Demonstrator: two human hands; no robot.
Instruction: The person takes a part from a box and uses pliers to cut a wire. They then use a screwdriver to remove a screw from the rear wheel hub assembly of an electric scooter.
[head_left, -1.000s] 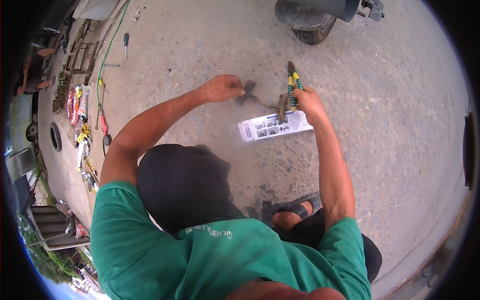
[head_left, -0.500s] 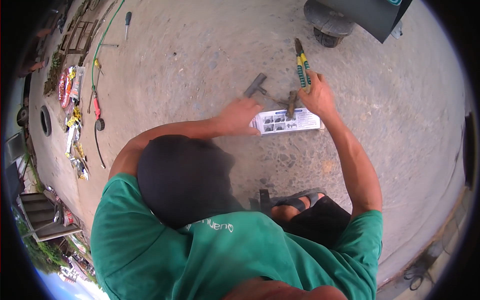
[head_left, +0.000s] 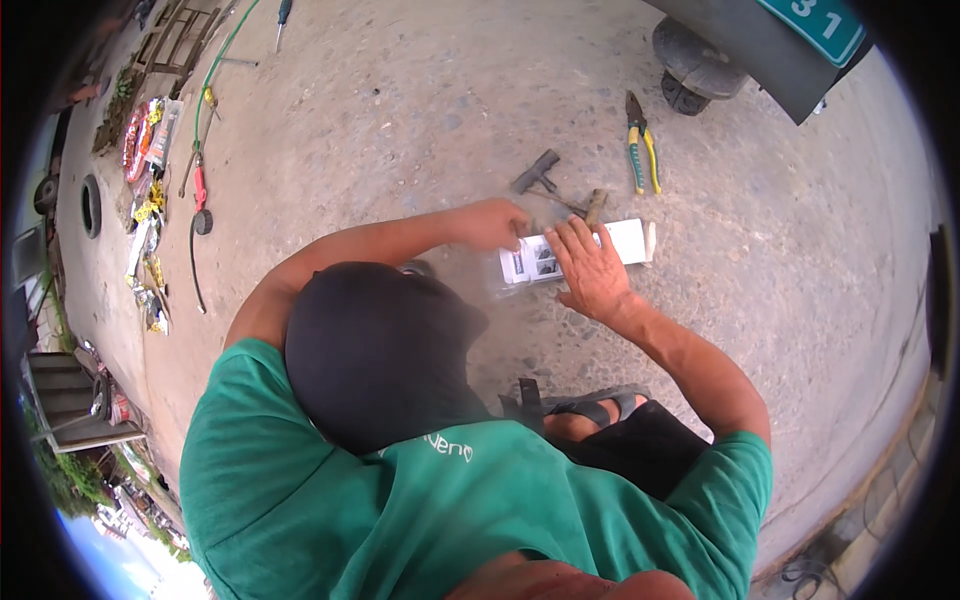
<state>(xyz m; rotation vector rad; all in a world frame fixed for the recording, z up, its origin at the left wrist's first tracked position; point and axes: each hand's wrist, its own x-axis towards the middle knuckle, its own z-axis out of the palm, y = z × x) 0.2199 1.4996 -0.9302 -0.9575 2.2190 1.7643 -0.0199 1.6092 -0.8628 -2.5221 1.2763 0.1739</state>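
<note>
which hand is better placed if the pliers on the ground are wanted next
Probably the right hand: it lies over the white box, nearer the pliers. The left hand is at the box's left end, farther from them.

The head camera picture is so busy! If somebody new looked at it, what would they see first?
Probably the big green shirt filling the bottom middle. Next, the white box near the centre, with the right hand spread over it and the left hand at its left end. Then the green-and-yellow-handled pliers, lying beyond the box's right end.
</note>
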